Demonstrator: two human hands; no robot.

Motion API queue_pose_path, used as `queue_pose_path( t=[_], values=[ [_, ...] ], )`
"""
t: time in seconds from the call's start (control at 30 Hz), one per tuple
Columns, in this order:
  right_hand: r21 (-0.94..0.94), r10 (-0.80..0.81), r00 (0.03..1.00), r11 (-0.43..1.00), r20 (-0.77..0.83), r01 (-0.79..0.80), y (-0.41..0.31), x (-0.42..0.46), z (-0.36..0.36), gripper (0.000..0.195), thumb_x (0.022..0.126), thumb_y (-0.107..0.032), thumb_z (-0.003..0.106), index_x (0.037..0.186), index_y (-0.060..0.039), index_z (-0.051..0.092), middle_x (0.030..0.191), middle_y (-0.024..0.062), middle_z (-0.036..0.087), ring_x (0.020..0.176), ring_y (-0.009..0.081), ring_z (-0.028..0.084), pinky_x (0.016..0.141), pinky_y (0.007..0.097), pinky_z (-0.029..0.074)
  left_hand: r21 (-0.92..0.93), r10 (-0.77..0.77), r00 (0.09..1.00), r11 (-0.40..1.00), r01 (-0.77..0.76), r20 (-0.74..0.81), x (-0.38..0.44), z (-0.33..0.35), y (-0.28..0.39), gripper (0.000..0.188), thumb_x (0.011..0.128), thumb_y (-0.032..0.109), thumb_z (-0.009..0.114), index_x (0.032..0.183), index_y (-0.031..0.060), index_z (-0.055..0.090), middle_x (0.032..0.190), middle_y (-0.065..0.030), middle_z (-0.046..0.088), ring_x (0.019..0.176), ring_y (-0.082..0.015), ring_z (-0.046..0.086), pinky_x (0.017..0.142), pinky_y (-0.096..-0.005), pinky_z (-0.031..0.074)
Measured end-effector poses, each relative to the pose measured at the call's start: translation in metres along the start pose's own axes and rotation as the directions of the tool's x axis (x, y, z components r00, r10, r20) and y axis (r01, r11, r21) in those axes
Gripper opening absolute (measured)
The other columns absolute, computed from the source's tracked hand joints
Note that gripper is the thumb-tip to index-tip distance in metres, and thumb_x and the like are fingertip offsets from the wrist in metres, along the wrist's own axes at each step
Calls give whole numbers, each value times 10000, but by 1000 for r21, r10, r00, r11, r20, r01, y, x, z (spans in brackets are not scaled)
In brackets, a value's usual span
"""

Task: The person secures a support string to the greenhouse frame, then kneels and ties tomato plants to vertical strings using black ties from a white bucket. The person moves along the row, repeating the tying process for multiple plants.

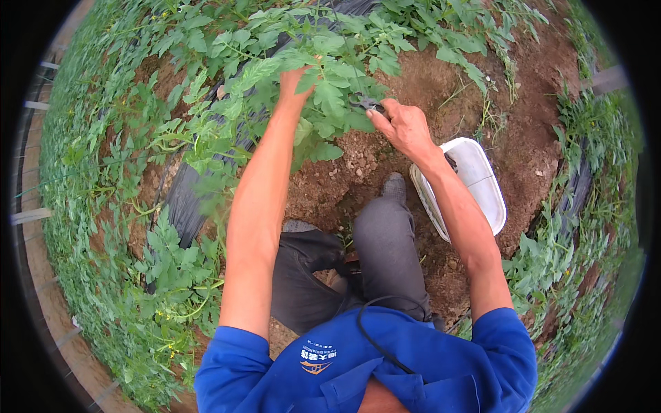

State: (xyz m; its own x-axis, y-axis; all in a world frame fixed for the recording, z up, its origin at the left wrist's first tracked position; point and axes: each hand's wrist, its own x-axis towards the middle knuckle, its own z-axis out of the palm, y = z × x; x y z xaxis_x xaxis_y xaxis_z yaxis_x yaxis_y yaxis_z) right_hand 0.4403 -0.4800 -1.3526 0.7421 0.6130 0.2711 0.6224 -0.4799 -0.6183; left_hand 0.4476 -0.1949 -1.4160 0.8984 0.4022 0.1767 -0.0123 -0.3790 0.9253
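A leafy tomato plant (330, 95) stands in front of me, its foliage overlapping my left hand (296, 81). Leaves hide those fingers, so whether they grip a stem cannot be told. To the right of these leaves, my right hand (405, 124) pinches a small dark tool with looped, plier-like ends (365, 101) between thumb and fingers. Its far end reaches the leaf edges, and its exact kind is unclear. A thin dark string (341, 31) runs down into the plant. Below my right forearm, a white plastic tub (477, 175) sits on the soil with small dark items partly visible inside.
Black plastic mulch film (188, 199) covers the planted ridge on the left. More tomato plants (175, 268) crowd the left side, and another row (547, 263) grows at right. Bare brown soil (439, 82) lies between rows. My bent knees (387, 248) are close beneath my arms.
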Motion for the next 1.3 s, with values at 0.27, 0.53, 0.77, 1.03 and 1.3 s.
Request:
queue_pose_path(
  t=[0.27, 0.53, 0.77, 1.03, 1.3],
  values=[
    [48, 149, 986, 987, 72, -152, 10, 21, 38, 289, 842, -282, 685, 808, -20, 570, 598, 201, 580, 593, 401, 600, 565, 473, 485, 253, -47, 995, 967, 23, 87, 22, -10, 43, 209, 888, 133, 603, 1087, 68, 591, 1060, -136, 661, 866, -195, 644, 726, -319, 512],
    [188, -6, 997, 982, 74, -8, 29, 42, 71, 250, 813, -235, 683, 780, -34, 539, 614, 194, 543, 586, 391, 568, 556, 460, 457, -9, -278, 958, 960, 279, 72, 12, -38, 40, 665, 884, 656, 508, 1180, 75, 639, 745, -50, 690, 683, -169, 615, 747, -385, 491],
    [-3, -19, 996, 1000, 89, 19, 34, 55, 58, 394, 848, -376, 681, 733, -29, 533, 593, 184, 562, 584, 389, 581, 545, 469, 457, 236, -221, 975, 949, 208, 30, 14, -46, 46, 615, 894, 577, 563, 1168, 31, 625, 784, -85, 693, 666, -142, 617, 665, -313, 485],
    [-172, -118, 969, 973, 216, 157, 28, 52, 47, 375, 817, -352, 696, 700, -28, 548, 549, 178, 558, 540, 385, 585, 516, 467, 466, 125, -377, 924, 916, 382, -60, 16, -52, 67, 523, 930, 511, 551, 1160, 49, 635, 765, -90, 692, 616, -134, 585, 626, -286, 473],
    [-200, -86, 984, 973, 155, 116, 33, 68, 55, 361, 787, -337, 713, 677, -21, 577, 562, 171, 587, 550, 375, 613, 520, 466, 487, 99, -273, 961, 956, 276, -43, 20, -52, 73, 470, 946, 465, 564, 1124, 41, 659, 743, -74, 669, 627, -119, 587, 609, -269, 473]
  ],
)
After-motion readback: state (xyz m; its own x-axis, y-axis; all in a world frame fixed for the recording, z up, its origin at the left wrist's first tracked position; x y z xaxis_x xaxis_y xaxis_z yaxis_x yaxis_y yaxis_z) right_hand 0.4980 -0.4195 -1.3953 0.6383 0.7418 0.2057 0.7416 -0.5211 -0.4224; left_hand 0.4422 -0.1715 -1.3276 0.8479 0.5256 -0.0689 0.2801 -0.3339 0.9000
